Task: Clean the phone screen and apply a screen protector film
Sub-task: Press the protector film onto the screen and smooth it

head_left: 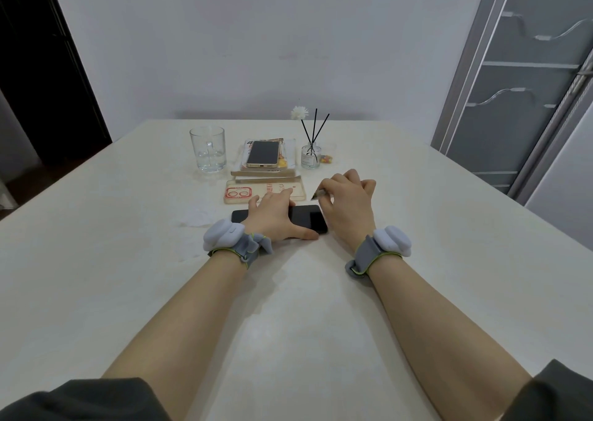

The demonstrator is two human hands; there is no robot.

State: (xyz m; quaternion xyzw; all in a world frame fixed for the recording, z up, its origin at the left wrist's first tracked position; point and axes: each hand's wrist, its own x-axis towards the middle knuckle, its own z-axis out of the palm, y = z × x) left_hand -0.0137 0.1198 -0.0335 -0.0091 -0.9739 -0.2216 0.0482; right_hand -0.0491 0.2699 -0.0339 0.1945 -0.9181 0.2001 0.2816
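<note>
- The phone (pixel 306 217) lies flat and face up on the table (pixel 128 260), crosswise under the left hand (pixel 272 215), with its right end just beside the right hand (pixel 348 207).
- The left hand is spread flat on the phone's middle: fingers reach past its far edge, thumb along the near edge, pressing rather than gripping.
- The right hand is curled closed, thumb and forefinger pinching a small dark, wedge-shaped item (pixel 317 194); what it is I cannot tell, perhaps a wipe or a film tab.
- The phone looks stiff, thin and smooth, probably slippery on this glossy top, so pinning it down suits it; to lift it, the long edges are the place, not the glass.
- The glass likely smudges and scratches easily; light, even pressure seems wise.
- Beyond the left fingertips lies a clear phone case (pixel 266 191).
</note>
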